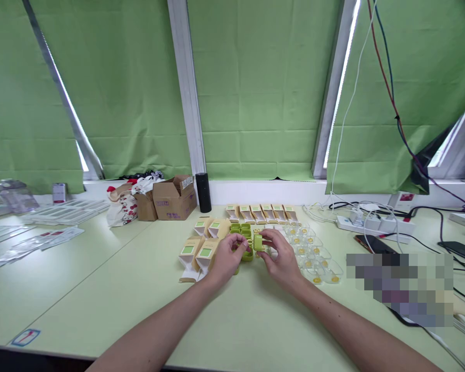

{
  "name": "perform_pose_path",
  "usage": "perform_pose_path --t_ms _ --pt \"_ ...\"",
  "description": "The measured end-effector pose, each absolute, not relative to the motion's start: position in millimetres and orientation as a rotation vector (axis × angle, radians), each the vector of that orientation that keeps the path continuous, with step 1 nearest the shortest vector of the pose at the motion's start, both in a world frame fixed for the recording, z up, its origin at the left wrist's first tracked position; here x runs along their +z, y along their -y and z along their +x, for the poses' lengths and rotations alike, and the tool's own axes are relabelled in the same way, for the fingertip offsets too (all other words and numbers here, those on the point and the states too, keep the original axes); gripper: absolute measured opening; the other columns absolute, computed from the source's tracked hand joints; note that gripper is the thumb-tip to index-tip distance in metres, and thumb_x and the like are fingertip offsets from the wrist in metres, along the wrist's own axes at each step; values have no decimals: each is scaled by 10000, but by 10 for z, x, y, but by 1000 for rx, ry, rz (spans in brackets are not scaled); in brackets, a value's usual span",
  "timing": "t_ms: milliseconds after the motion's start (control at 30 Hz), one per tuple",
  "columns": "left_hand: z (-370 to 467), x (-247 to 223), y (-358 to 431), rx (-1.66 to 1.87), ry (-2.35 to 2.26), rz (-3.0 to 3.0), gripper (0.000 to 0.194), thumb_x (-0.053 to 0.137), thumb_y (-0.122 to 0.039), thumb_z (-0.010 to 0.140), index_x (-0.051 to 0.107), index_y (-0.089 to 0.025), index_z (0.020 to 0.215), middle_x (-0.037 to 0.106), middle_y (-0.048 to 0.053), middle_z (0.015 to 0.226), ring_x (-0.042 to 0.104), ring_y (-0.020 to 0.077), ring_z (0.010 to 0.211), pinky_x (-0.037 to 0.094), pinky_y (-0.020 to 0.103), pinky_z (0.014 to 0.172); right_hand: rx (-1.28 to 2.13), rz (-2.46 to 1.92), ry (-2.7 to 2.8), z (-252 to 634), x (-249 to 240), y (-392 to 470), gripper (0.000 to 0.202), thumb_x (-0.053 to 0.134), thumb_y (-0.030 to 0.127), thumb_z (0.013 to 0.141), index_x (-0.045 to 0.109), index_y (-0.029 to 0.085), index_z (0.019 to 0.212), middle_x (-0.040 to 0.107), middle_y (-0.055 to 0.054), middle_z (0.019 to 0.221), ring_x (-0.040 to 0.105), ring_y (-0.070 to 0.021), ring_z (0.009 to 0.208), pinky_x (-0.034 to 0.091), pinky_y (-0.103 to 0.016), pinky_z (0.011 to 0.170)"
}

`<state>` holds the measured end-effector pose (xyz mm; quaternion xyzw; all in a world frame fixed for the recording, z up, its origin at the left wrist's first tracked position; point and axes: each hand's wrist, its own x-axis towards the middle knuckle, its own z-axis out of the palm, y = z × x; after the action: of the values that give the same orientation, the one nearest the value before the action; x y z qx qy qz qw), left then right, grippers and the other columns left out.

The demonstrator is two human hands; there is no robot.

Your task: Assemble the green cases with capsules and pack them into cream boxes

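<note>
In the middle of the table my right hand [282, 258] grips a small green case [258, 242] between thumb and fingers, raised a little above the tabletop. Just left of it, my left hand [228, 257] has thumb and fingertips pinched together; whatever lies between them is too small to make out. Beneath and behind the hands sit several more green cases [246, 227], partly covered by them. Beside my left hand stand several open cardboard boxes [188, 250] with green squares. Clear plastic shells [316, 251] holding small yellow pieces lie in rows to the right.
More small boxes [257, 213] line the back. A brown carton [174, 198] and black cylinder [203, 192] stand back left. On the right are a power strip [375, 226], cables and a dark phone [374, 244]. Flat plastic packets [39, 246] lie far left.
</note>
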<state>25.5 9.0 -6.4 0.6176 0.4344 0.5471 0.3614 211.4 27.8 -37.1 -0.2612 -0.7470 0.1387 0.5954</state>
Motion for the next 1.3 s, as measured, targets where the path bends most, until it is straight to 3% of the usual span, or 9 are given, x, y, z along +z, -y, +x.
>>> perform_pose_path --t_ms 267,467,600,700,833,1067,1300 --pt "214 -144 -185 1506 -1216 1632 232 673 -420 916 679 -190 890 713 58 868 686 208 818 546 336 777 320 -626 1740 2126 -354 -262 453 629 113 905 600 276 1325 641 -120 1272 676 -288 1141 672 -508 966" --pt "171 -109 -94 1616 -1305 2004 162 651 -291 939 725 -212 1060 670 118 1148 591 292 1198 524 468 1043 207 -663 1807 2188 -297 -238 472 637 127 900 621 280 1346 615 -120 1271 656 -314 1168 641 -518 955" --pt "183 -58 16 1557 -1177 2264 401 695 -169 894 658 -260 1284 674 103 1290 463 317 1355 466 524 1148 134 -640 1842 2195 -281 -216 510 601 104 920 604 277 1400 592 -126 1280 647 -308 1193 626 -510 990" --pt "201 -59 37 1523 -1135 2386 516 697 -113 874 627 -268 1362 686 100 1330 437 334 1365 450 565 1159 79 -623 1873 2188 -285 -212 558 580 91 931 545 273 1458 600 -140 1323 635 -316 1246 616 -522 1021" --pt "206 -86 6 1535 -1145 2395 496 719 -128 884 658 -276 1353 693 103 1329 442 345 1359 453 590 1158 4 -569 1904 2197 -281 -221 531 572 103 963 490 268 1462 645 -150 1314 641 -326 1262 618 -538 1020" --pt "198 -73 5 1543 -1132 2333 501 750 -149 882 677 -300 1355 700 101 1304 466 336 1358 482 576 1145 -201 -520 2001 2244 -243 -229 322 543 119 1019 585 252 1310 631 -183 1351 681 -324 1212 659 -502 911" --pt "209 -71 21 1553 -1148 2329 480 734 -152 905 671 -283 1362 693 103 1329 446 332 1365 471 582 1156 -294 -527 2019 2244 -232 -235 288 537 116 1036 606 223 1293 642 -194 1323 691 -317 1171 661 -474 865"
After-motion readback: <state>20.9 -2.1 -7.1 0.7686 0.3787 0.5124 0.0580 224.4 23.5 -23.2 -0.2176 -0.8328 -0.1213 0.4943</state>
